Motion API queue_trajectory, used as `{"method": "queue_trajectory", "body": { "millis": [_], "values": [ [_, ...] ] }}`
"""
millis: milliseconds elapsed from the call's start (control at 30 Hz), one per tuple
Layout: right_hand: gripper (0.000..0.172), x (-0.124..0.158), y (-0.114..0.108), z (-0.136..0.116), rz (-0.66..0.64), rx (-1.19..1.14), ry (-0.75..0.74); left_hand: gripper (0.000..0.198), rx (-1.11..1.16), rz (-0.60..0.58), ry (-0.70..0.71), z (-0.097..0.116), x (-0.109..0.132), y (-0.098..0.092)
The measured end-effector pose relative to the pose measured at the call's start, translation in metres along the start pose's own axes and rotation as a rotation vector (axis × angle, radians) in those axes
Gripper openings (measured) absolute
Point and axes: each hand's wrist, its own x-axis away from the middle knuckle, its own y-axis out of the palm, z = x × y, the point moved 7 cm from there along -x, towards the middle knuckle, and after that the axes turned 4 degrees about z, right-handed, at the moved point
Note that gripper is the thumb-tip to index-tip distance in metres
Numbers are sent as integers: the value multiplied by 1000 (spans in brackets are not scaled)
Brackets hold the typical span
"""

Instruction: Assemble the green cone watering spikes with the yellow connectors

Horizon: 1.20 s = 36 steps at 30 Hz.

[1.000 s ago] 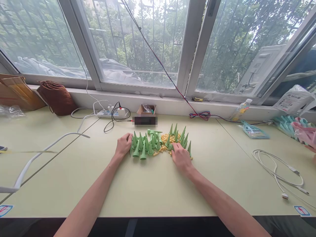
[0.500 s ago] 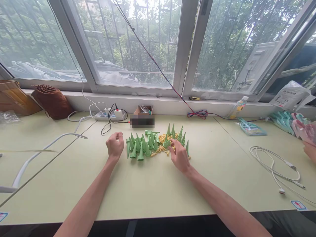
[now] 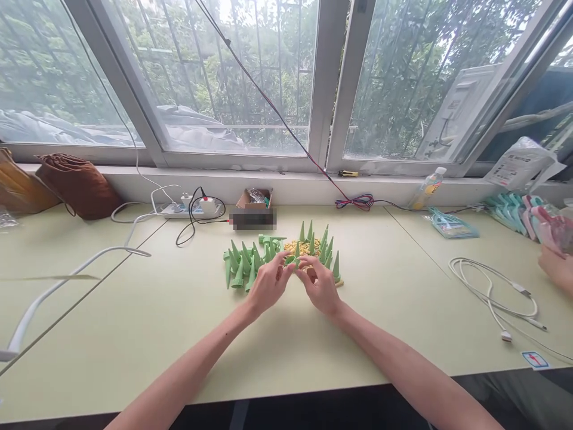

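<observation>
Several green cone-shaped spikes (image 3: 244, 266) stand and lie in a cluster at the middle of the pale green table (image 3: 277, 334), with a heap of small yellow pieces (image 3: 304, 246) among them. My left hand (image 3: 268, 285) and my right hand (image 3: 319, 285) meet just in front of the cluster. Their fingertips pinch together on one small green piece (image 3: 293, 260) held between them. More upright cones (image 3: 329, 254) stand behind my right hand.
A power strip (image 3: 188, 208) with cables, a small cardboard box (image 3: 254, 198) and a brown pouch (image 3: 76, 185) lie along the window sill. A white cable (image 3: 496, 292) coils at the right. Another person's hand (image 3: 557, 266) shows at the right edge near packaged goods (image 3: 514, 209).
My left hand left the left side of the cone cluster and swung right to meet my right hand. Both now pinch a small green piece. The camera view has tilted slightly.
</observation>
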Motion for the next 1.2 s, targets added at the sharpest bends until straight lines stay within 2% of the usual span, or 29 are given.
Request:
{"method": "queue_trajectory", "body": {
  "millis": [100,300,467,633,800,1033,1200],
  "values": [
    [23,1,0,0,-12,-6,-16,36,122,-75,-67,-1,1,14],
    [19,2,-2,-2,-62,39,-76,40,313,-79,-147,-7,9,12],
    [23,-3,-9,7,-56,123,-41,41,404,-84,-221,-9,10,14],
    [16,-6,-3,20,-206,337,-39,38,632,-85,-301,-12,10,22],
    [11,-2,3,27,-353,505,37,39,797,-135,-382,-14,10,28],
    [7,0,7,29,-410,581,42,39,865,-147,-427,-9,12,28],
    [11,0,7,29,-401,577,55,40,852,-135,-436,-7,12,26]
  ]
}}
